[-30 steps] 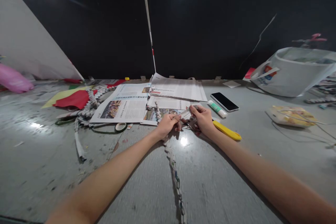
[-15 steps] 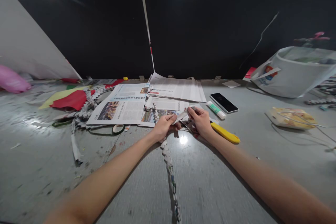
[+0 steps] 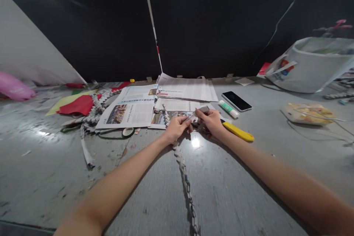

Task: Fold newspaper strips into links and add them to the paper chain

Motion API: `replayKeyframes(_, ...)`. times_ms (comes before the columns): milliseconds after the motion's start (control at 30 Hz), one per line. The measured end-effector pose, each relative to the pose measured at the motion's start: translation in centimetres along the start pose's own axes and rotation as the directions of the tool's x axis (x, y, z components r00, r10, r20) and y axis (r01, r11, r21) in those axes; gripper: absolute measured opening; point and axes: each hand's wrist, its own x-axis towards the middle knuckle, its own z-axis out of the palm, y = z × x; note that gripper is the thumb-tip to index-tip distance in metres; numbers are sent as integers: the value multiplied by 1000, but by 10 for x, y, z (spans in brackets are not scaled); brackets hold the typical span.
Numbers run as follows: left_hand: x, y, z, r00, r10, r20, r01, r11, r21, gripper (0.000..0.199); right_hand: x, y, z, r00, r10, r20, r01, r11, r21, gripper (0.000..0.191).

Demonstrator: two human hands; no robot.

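Between my two hands is a narrow folded paper strip [image 3: 195,118], pale grey like newsprint. My left hand [image 3: 177,129] pinches its left end between thumb and fingers. At the other end, my right hand [image 3: 210,122] grips the strip with thumb and forefinger. A long chain of folded paper links [image 3: 186,177] runs from under my left hand down toward the table's near edge. Whether the strip joins this chain is hidden by my fingers. A yellow-handled cutter [image 3: 238,131] lies just right of my right hand, its front end partly covered.
Newspaper sheets [image 3: 128,108] lie behind my hands. To the right are a glue stick [image 3: 228,109], a phone [image 3: 237,101], a yellow packet [image 3: 308,113] and a white bag [image 3: 312,70]. At left are a tape roll [image 3: 128,132], red paper [image 3: 77,105] and paper chains [image 3: 95,116].
Both hands stay on the paper strip, which has turned slightly between my fingers. The view has shifted a little, and the chain's lower end appears further right.
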Motion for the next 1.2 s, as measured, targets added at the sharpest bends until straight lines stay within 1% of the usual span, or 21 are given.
replayKeyframes(67,0,1,0,1000,-4,-7,4,1000,-6,63,3,4,-2,996,-34,-88,38,998,49,55)
replayKeyframes(133,1,0,1,1000,-1,-19,1,1000,-28,61,6,8,-4,992,-41,-121,52,995,89,51)
replayKeyframes(200,2,-3,2,999,-2,-44,-1,998,-70,58,7,12,-6,992,-47,-118,59,993,104,49)
replayKeyframes(267,4,-6,3,994,-19,-108,2,988,-154,53,8,15,-7,992,-59,-112,71,992,107,47)
replayKeyframes(300,5,-8,3,988,-34,-152,2,978,-209,53,8,16,-7,991,-68,-112,80,991,111,47)
replayKeyframes(400,7,-11,4,956,-93,-279,-13,935,-353,62,7,16,-7,992,-80,-102,93,986,140,46)
replayKeyframes(500,7,-10,5,936,-123,-331,-23,914,-404,59,7,15,-6,993,-79,-89,93,982,162,42)
replayKeyframes(633,4,-5,5,933,-146,-330,-18,894,-447,52,4,11,-4,993,-90,-81,103,977,186,39)
replayKeyframes(700,3,-2,6,927,-145,-347,-30,891,-453,47,1,7,-3,995,-78,-64,90,974,210,33)
replayKeyframes(800,1,3,6,924,-139,-355,-36,895,-445,39,-2,2,-3,999,-15,-37,25,962,272,23)
replayKeyframes(900,0,6,6,935,-130,-329,-28,900,-435,33,-2,2,-3,998,-13,-54,28,957,289,14)
replayKeyframes(1067,-1,6,7,959,-112,-259,9,929,-371,38,1,5,-3,992,-87,-89,103,976,191,10)
replayKeyframes(1200,0,1,8,970,-89,-227,22,959,-284,54,-2,0,-3,981,-182,-67,188,978,91,8)
